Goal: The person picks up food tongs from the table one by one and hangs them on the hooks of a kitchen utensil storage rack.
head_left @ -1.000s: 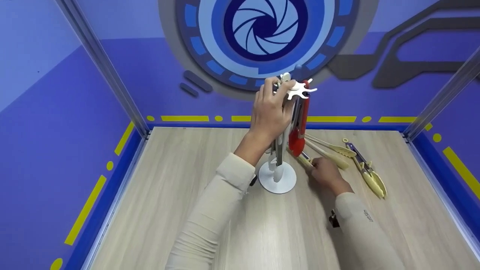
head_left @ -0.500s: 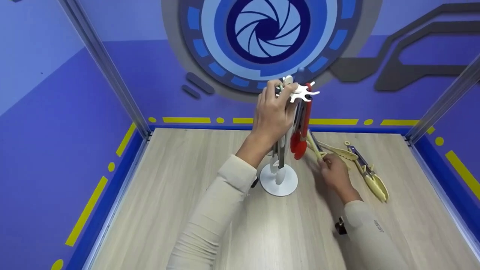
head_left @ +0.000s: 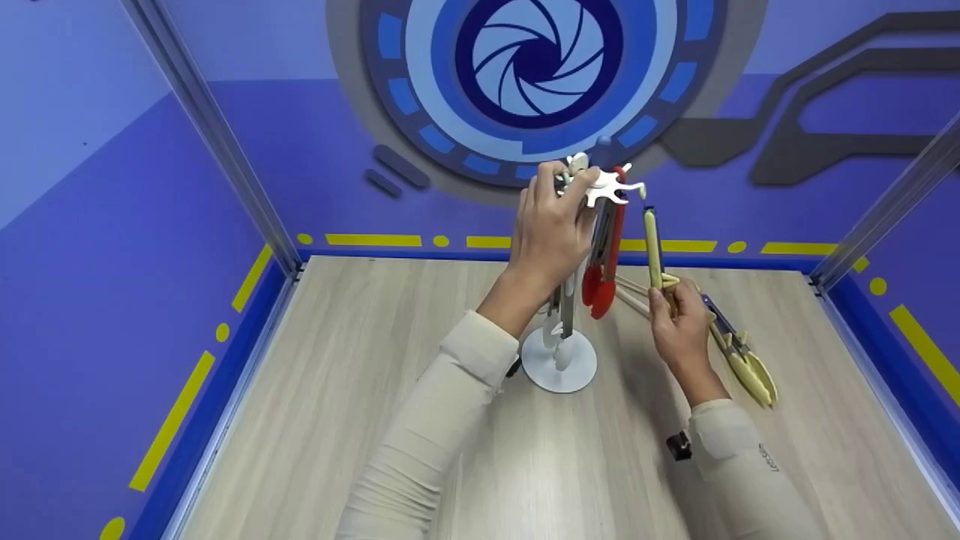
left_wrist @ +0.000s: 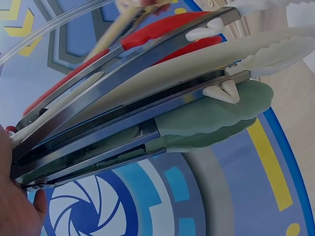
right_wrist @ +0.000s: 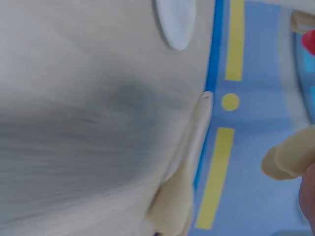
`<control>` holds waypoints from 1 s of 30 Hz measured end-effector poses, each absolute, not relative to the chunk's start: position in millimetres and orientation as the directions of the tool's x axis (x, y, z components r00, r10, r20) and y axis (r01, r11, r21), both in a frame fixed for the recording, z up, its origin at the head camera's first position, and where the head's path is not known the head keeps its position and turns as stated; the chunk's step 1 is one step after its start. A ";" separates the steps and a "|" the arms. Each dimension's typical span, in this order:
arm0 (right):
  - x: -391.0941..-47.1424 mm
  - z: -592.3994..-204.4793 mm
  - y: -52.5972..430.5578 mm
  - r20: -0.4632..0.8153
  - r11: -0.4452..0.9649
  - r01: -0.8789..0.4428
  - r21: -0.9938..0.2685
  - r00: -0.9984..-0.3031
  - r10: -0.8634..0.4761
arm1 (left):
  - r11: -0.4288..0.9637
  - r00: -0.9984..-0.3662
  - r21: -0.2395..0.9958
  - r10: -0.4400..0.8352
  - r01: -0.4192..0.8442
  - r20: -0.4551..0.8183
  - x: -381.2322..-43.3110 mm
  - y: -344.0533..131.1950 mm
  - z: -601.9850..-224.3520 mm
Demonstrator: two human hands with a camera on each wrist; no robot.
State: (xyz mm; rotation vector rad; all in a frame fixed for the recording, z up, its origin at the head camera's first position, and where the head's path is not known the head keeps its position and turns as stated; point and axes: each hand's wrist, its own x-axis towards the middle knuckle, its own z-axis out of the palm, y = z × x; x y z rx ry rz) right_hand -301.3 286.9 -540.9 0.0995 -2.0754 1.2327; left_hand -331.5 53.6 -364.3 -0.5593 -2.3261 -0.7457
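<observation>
My left hand [head_left: 555, 217] grips the top of a white utensil stand [head_left: 559, 371], just behind its hooks. Red-tipped tongs [head_left: 600, 292] hang from it. The left wrist view also shows green-tipped tongs [left_wrist: 216, 110] and white-tipped tongs [left_wrist: 275, 56] hanging beside them. With fingers and thumb, my right hand [head_left: 682, 326] holds pale yellow tongs [head_left: 651, 247] by the head end, handle upward. Their top end is close to the rightmost hook, where a small yellow ring shows; whether it is looped on, I cannot tell. The right wrist view catches the yellow heads [right_wrist: 293, 152] at its edge.
Another pair of yellow tongs [head_left: 750, 371] lies on the table to the right. Pale long-handled utensils [right_wrist: 172, 201] lie behind my right hand, partly hidden by it. A blue wall with yellow dashes [head_left: 667, 245] stands behind the table.
My right hand has lifted the yellow tongs off the table and turned them upright, bringing their handle end up beside the hooks. The left hand has stayed on the stand.
</observation>
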 end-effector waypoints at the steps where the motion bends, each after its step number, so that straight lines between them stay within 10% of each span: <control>1: -299.8 -537.0 283.6 0.633 0.539 -0.429 -0.725 -0.723 0.275 | 0.750 -0.716 0.367 0.197 0.550 0.670 -331.6 53.7 -364.5; 14: -273.3 -491.5 248.6 0.803 0.535 -0.625 -0.568 -0.562 0.196 | 0.778 -0.679 0.294 0.220 0.555 0.701 -331.5 52.1 -364.3; 30: -282.5 -503.9 255.5 0.774 0.434 -0.646 -0.628 -0.579 0.258 | 0.781 -0.691 0.304 0.214 0.545 0.690 -331.2 52.8 -364.7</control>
